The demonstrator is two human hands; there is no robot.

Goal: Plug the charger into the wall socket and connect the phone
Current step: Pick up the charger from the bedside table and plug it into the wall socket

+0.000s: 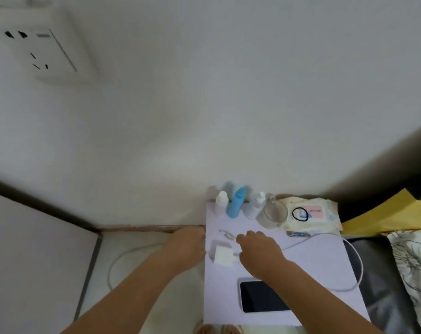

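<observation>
A white charger block (223, 255) lies on the pale lilac bedside table (325, 266), prongs pointing right. My right hand (258, 249) hovers just right of it, fingers spread and reaching over it, holding nothing. My left hand (189, 244) rests at the table's left edge, fingers curled near the charger; I cannot tell whether it touches it. A white cable (356, 259) loops off the table's right side. The phone (262, 296) lies face up, screen dark, near the front edge. The white wall socket (39, 50) is high on the wall at upper left.
At the table's back stand a white bottle (221, 202), a blue bottle (237, 202), a clear bottle (256, 204) and a glass (274, 212). A wipes pack (313, 213) carries a black hair tie. Nail clippers (297, 234) lie nearby. A bed with patterned bedding (414, 266) is on the right.
</observation>
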